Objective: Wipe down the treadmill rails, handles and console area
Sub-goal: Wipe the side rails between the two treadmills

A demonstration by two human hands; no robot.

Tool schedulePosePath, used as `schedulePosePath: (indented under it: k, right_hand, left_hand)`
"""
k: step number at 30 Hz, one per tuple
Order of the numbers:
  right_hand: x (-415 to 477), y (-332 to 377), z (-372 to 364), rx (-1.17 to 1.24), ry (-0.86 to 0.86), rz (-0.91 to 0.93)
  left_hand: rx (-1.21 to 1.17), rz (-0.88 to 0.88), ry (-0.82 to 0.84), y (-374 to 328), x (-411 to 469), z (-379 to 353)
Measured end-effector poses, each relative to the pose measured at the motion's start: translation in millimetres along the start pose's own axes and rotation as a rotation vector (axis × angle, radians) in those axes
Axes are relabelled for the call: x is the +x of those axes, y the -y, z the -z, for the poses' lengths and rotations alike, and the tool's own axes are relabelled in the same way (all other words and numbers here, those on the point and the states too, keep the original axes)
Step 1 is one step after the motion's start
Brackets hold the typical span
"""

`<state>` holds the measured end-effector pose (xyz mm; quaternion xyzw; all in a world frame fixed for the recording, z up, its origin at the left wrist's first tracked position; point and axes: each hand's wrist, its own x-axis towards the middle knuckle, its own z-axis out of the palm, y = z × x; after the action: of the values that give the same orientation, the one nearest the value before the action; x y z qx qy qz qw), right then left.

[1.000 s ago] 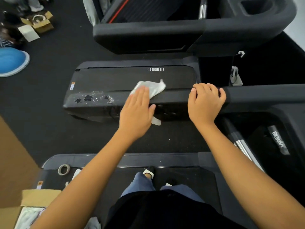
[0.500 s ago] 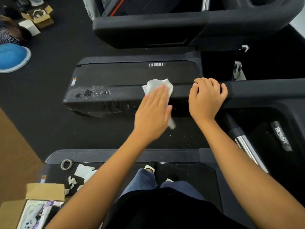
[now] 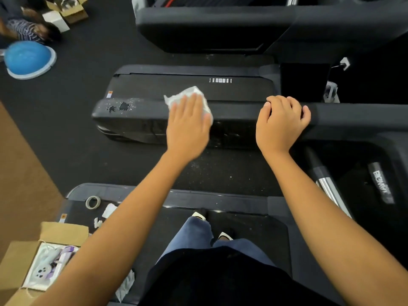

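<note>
White wipe (image 3: 183,95): 1, left hand (image 3: 187,127) pressing it flat-fingered | right hand (image 3: 280,123) grips handrail (image 3: 141,121) | torn patches (image 3: 119,106): maybe 2

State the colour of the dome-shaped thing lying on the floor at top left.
Blue, with a paler grey-blue rim; the dome shows in the head view, the only one.

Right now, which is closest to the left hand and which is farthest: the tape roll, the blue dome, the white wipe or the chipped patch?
1. The white wipe, under the left hand.
2. The chipped patch, leftward on the same rail.
3. The tape roll, lower left on the deck.
4. The blue dome, far left on the floor.
</note>
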<state>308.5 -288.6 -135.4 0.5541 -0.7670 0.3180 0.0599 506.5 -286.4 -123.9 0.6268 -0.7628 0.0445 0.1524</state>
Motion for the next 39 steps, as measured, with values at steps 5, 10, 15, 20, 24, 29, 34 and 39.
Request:
schedulePosePath:
  k: [5,10,15,20,24,29,34,39]
  right_hand:
    - [-0.2,-5.4,1.5,-0.009,0.030,0.038]
    - [-0.7,-2.1,0.6,-0.037,0.027,0.013]
    - [2.9,2.2,3.0,-0.051,0.082,-0.034]
    - [-1.0,51.6,6.5,-0.019,0.221,-0.013]
    - [-25.9,111.9,-7.8,-0.003,0.369,0.234]
    - [-47.3,148.7,-34.3,-0.064,0.385,0.356]
    - [-52.7,162.0,-42.7,-0.069,0.340,0.350]
    - [-63.2,187.5,-50.0,-0.060,0.344,0.370]
  left_hand:
    - [-0.084,-0.069,0.043,8.8,-1.3,7.9]
    - [0.008,0.081,0.078,89.5,-10.7,18.6]
    - [-0.021,0.172,0.062,133.8,-12.7,31.8]
    - [-0.140,0.313,0.021,105.0,9.4,36.5]
    - [-0.080,0.205,0.069,77.2,-1.2,18.3]
    - [-0.053,0.129,0.023,121.7,-6.7,12.6]
    - [-0.006,0.230,0.043,181.8,-3.9,13.5]
    - [-0.022,0.205,0.062,133.0,-10.7,14.5]
